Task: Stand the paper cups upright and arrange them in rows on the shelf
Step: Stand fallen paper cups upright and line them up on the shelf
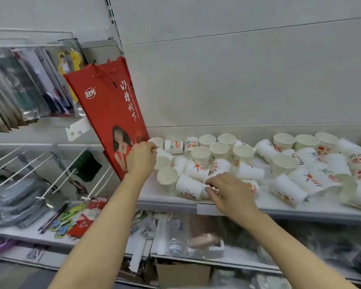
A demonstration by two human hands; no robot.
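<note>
Your left hand [141, 158] reaches to the far left end of the white shelf [279, 207], at about ten o'clock from the middle of the view, its fingers curled at the rim of a paper cup [157, 142] standing by the back panel; whether that grip actually closes on the cup or only touches it cannot be told, since the back of the hand hides the fingertips. Your right hand [227, 191] hovers low over the front edge of the shelf at about six o'clock of the cup cluster, fingers bent and spread just above a cup lying on its side [189, 187]; its grip looks loose and half open, and it is unclear if it holds anything. The paper cups [248, 161] are scattered across the shelf from nine o'clock to three o'clock: several stand upright with open mouths facing up, near the back and centre, while many others lie tipped over, their red and orange print showing, some touching or leaning on one another. A red paper bag [111, 113] with cord handles leans tilted at the shelf's left end, just beside your left hand. At eight o'clock, wire racks [29, 163] hold packaged goods, and at six o'clock a lower shelf [196, 257] carries blurred clear packets.
</note>
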